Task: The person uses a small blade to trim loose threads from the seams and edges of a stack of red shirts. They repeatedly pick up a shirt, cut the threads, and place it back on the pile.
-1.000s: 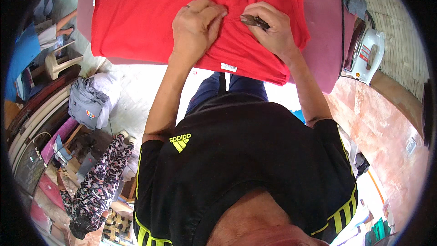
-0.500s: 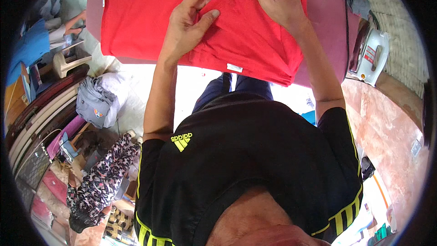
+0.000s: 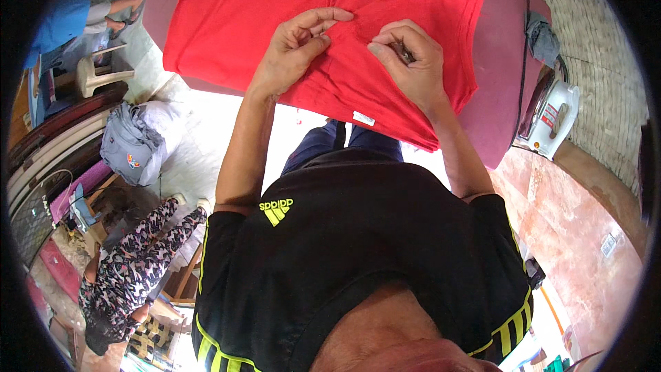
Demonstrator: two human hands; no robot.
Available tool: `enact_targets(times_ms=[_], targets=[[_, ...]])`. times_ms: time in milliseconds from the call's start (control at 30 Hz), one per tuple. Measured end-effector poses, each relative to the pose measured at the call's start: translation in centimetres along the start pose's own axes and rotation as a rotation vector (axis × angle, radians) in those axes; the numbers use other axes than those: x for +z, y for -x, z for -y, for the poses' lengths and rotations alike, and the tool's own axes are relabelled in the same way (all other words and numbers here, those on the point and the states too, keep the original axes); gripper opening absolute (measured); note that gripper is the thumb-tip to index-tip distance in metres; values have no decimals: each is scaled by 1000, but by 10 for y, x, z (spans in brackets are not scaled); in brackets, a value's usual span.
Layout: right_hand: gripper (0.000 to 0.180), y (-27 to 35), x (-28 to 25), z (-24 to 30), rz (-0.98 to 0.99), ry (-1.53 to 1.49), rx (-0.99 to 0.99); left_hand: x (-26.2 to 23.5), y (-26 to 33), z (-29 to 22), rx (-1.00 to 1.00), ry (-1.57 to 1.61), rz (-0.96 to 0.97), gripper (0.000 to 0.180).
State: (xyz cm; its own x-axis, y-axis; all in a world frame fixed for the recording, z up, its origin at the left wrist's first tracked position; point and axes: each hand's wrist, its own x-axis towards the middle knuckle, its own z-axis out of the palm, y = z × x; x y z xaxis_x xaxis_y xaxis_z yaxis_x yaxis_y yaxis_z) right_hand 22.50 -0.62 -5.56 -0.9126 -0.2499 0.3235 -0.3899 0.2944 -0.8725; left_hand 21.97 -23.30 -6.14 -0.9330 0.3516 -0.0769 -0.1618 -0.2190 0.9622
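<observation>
A red garment (image 3: 241, 34) lies spread over a mauve padded board (image 3: 506, 76), with a small white label (image 3: 363, 118) at its near edge. My left hand (image 3: 292, 52) rests on the cloth, its thumb and curled fingers closed on a fold and the index finger stretched to the right. Just to the right, my right hand (image 3: 413, 62) is closed around a small dark metal tool (image 3: 403, 52). Its shape is mostly hidden by the fingers. Creases run through the cloth between both hands.
A white iron (image 3: 554, 114) stands right of the board, near a grey cloth (image 3: 542, 38) and a dark cord. Left on the floor are a grey backpack (image 3: 131, 145) and a beige stool (image 3: 100, 76). A person in patterned clothes (image 3: 144, 255) is at lower left; another person's legs (image 3: 113, 14) show upper left.
My right hand has come nearer to me and lower over the cloth with the tool. My left hand has shifted slightly right. The view has tilted, so the board sits differently.
</observation>
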Motion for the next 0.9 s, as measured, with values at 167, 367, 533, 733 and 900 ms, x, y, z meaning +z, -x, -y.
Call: enact_targets(times_ms=[167, 367, 533, 733, 900], targets=[[26, -12, 2, 7, 54, 11, 10, -5, 1, 0, 47, -47, 47, 45], [24, -30, 17, 7, 135, 10, -86, -8, -3, -4, -72, 138, 6, 40], [21, -28, 14, -4, 69, -67, 84, -5, -6, 1, -33, 93, -6, 30], [33, -17, -3, 1, 138, 44, -41, -6, -4, 0, -40, 137, -5, 29], [30, -25, 11, 3, 175, 98, -150, -5, -6, 1, -10, 135, -3, 28]])
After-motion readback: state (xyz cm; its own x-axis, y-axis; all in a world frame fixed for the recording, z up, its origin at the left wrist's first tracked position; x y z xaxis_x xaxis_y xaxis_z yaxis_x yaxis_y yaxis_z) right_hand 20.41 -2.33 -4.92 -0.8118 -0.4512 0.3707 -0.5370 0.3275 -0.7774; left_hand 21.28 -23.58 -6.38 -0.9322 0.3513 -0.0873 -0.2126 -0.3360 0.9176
